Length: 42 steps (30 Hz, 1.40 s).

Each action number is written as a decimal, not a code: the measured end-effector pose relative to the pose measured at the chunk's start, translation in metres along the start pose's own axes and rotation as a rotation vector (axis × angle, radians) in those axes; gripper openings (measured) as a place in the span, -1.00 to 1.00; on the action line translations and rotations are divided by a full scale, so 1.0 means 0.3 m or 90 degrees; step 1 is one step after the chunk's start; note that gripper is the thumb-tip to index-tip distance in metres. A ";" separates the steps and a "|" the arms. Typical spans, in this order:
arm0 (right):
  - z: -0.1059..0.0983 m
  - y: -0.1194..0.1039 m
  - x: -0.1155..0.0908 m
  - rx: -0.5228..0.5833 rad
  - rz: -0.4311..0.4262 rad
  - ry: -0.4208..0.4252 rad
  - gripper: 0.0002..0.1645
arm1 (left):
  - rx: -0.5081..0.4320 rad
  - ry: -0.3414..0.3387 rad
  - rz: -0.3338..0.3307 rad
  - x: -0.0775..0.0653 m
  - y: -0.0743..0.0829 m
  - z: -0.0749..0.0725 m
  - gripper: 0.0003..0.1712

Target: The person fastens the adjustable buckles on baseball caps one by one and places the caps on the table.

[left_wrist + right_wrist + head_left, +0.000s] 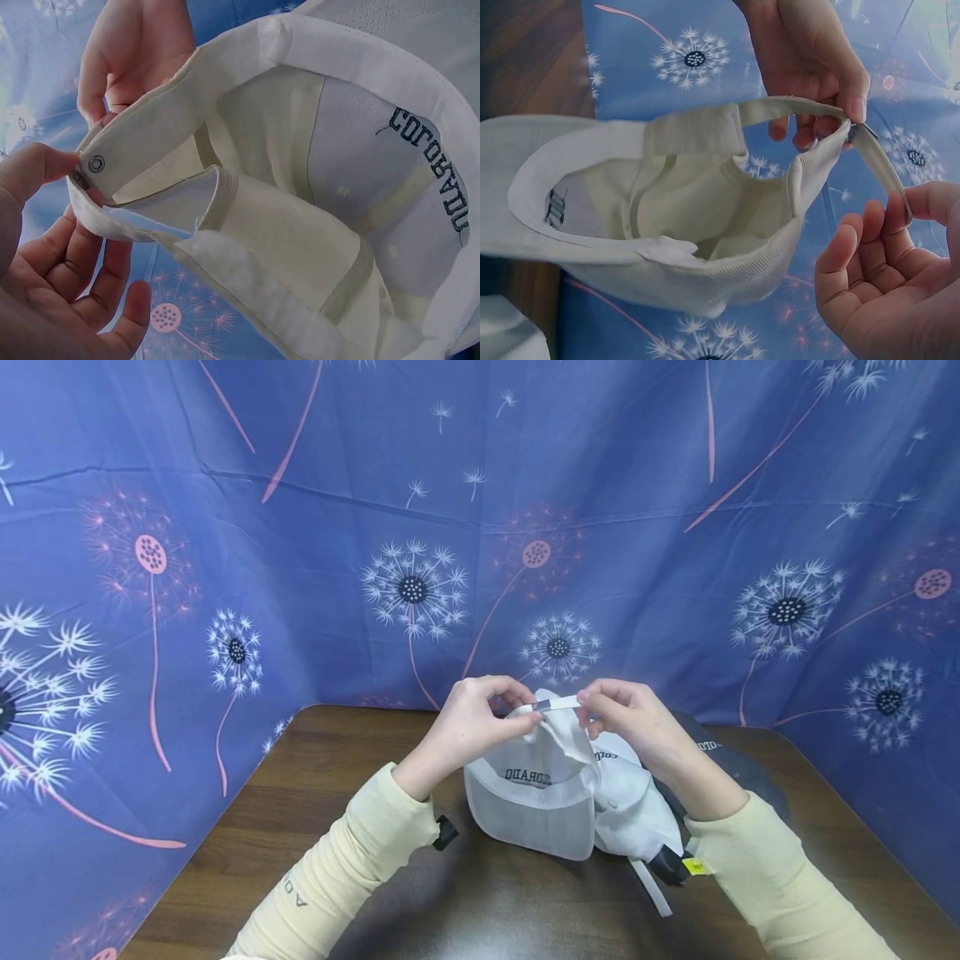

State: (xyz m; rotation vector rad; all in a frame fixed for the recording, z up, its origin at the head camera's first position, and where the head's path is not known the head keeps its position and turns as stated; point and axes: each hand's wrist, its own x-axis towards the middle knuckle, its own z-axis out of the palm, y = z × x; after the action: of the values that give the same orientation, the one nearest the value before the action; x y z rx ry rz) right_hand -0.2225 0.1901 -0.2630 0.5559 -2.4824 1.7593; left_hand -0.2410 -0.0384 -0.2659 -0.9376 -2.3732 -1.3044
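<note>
A white baseball cap (528,810) hangs over the table with its inside facing me, the reversed COLORADO stitching showing through. My left hand (480,714) pinches the back strap at its small metal buckle (864,132) between thumb and forefinger. The other fingers of that hand curl loosely below, as the left wrist view shows. My right hand (626,714) pinches the free end of the strap (881,161), which passes through the buckle. A round metal eyelet (96,163) shows on the band beside the left thumb.
Behind the held cap, a second white cap (637,806) lies on the wooden table (300,827), its strap (651,887) trailing toward me. A dark grey cap (750,768) lies farther right. A blue dandelion-print cloth (315,568) hangs behind the table.
</note>
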 end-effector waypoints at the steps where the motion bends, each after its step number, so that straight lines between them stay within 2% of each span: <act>1: -0.002 0.003 0.000 0.003 0.003 0.000 -0.65 | -0.001 -0.001 -0.003 0.000 -0.001 0.000 -0.86; 12: -0.025 0.034 0.000 0.018 0.016 0.025 -0.72 | 0.011 0.000 -0.011 -0.002 -0.022 -0.006 -0.88; 25: -0.034 0.054 -0.003 0.030 0.030 0.021 -0.62 | 0.026 -0.003 -0.020 -0.005 -0.043 0.001 -0.91; 33: -0.024 0.057 -0.005 -0.044 0.022 0.043 -0.62 | 0.013 -0.006 -0.025 -0.001 -0.042 0.000 -0.92; 36: -0.014 0.057 -0.009 -0.106 0.007 0.062 -0.56 | 0.013 -0.006 -0.027 0.001 -0.042 0.000 -0.92; 39: 0.001 0.058 -0.013 -0.192 -0.053 0.097 -0.56 | 0.016 -0.002 -0.023 0.006 -0.044 0.000 -0.91; 42: 0.022 0.057 -0.013 -0.266 -0.154 0.142 -0.61 | 0.017 0.006 -0.016 0.013 -0.045 0.000 -0.90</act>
State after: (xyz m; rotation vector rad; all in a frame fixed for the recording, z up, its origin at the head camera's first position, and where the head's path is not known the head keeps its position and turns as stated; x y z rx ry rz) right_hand -0.2231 0.1898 -0.2817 0.5589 -2.4035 1.1081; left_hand -0.2527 -0.0419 -0.2728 -0.8955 -2.3968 -1.2804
